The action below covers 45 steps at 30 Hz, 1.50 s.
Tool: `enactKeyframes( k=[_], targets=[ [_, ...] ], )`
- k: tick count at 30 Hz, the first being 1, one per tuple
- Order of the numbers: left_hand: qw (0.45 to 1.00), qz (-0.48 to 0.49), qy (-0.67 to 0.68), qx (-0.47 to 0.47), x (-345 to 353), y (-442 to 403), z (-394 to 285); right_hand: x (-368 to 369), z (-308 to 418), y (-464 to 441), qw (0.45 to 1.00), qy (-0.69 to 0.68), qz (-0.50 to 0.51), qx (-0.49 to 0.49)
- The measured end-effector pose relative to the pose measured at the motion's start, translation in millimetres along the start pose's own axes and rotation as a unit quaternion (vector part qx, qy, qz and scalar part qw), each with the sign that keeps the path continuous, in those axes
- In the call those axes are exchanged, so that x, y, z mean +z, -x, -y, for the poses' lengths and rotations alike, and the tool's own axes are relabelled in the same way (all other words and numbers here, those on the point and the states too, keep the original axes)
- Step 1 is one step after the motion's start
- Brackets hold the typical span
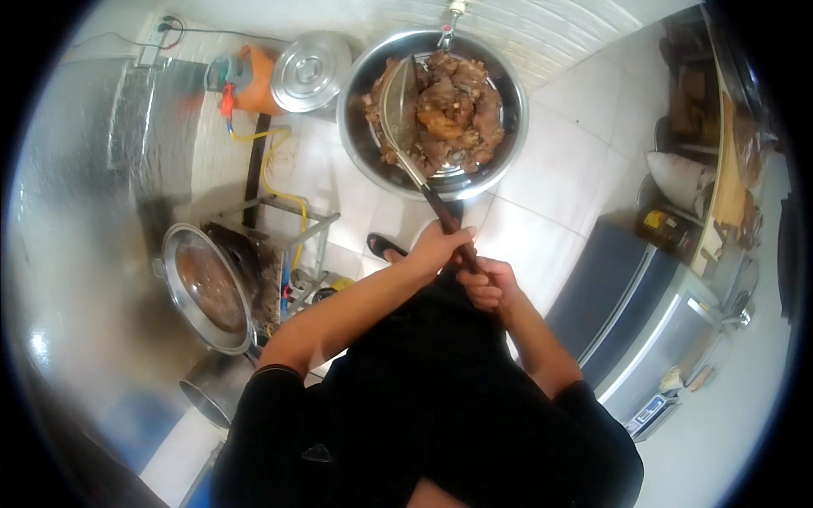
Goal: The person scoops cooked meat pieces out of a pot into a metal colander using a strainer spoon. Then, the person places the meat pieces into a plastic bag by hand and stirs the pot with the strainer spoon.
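Observation:
A long-handled skimmer (398, 110) lies tilted over the left side of brown meat pieces (461, 114) in a wide metal basin (518, 127). My left hand (442, 245) is closed round its dark handle (442, 210), nearer the basin. Lower down, at the end of the same handle, my right hand (491, 284) is closed too. Both hands are just below the basin's near rim, in front of my body.
At left, a pot of brown liquid (207, 288) stands by a metal frame (318, 229). Behind are a lidded pot (311, 72), an orange gas cylinder (256, 80) and a yellow hose. A tap (446, 35) overhangs the basin. A fridge (597, 288) stands right.

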<state>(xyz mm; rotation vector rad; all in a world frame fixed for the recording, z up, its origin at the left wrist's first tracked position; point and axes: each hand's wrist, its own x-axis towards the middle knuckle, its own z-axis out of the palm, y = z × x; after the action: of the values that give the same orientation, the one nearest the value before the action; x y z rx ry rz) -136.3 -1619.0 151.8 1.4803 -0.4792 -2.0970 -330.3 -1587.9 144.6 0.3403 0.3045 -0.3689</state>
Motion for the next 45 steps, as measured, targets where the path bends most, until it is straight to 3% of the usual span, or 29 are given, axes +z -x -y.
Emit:
enactKeyframes(
  k=[5,9,12,15,16,18,21,23,24,25,28,30,32,33,35,42,44,45],
  targets=[
    [0.995,0.057,0.08,0.001,-15,23,-4,22,-3,-7,0.997,0.067,-0.004,0.032],
    [0.982,0.069,0.174,0.03,-48,32,2,51,-7,-30,0.975,0.205,-0.064,0.058],
    [0.953,0.064,0.292,0.046,-84,47,11,72,-23,-63,0.923,0.359,-0.129,0.06],
    [0.949,0.085,0.284,0.104,-130,54,41,89,-45,-106,0.82,0.53,-0.202,0.081],
    [0.936,0.05,0.32,0.138,-142,61,52,111,-58,-128,0.805,0.554,-0.184,0.106],
    [0.913,0.095,0.345,0.198,-170,78,73,119,-80,-153,0.754,0.629,-0.155,0.106],
    [0.876,0.045,0.41,0.251,-214,155,82,159,-137,-215,0.689,0.703,-0.105,0.14],
    [0.858,-0.03,0.416,0.3,-249,186,121,171,-178,-266,0.648,0.749,-0.048,0.13],
    [0.851,-0.074,0.444,0.27,-264,221,125,174,-194,-295,0.621,0.771,-0.039,0.135],
    [0.824,-0.086,0.46,0.32,-280,233,154,188,-221,-325,0.548,0.827,-0.04,0.122],
    [0.768,-0.173,0.518,0.336,-317,284,224,212,-295,-421,0.305,0.951,0.01,0.043],
    [0.742,-0.236,0.527,0.341,-327,314,274,195,-312,-487,0.072,0.977,0.145,-0.136],
    [0.714,-0.283,0.553,0.323,-332,341,314,197,-329,-545,-0.027,0.988,0.114,-0.102],
    [0.695,-0.308,0.562,0.326,-332,352,331,201,-340,-566,-0.036,0.988,0.116,-0.1],
    [0.664,-0.345,0.584,0.315,-332,352,371,202,-350,-601,-0.122,0.984,0.111,-0.072],
    [0.595,-0.378,0.656,0.27,-305,355,420,182,-350,-645,-0.144,0.98,0.134,-0.018],
    [0.591,-0.371,0.667,0.262,-300,353,418,174,-342,-639,-0.105,0.978,0.162,0.086],
    [0.593,-0.369,0.671,0.249,-299,352,414,176,-342,-628,-0.108,0.977,0.161,0.087]
  ],
)
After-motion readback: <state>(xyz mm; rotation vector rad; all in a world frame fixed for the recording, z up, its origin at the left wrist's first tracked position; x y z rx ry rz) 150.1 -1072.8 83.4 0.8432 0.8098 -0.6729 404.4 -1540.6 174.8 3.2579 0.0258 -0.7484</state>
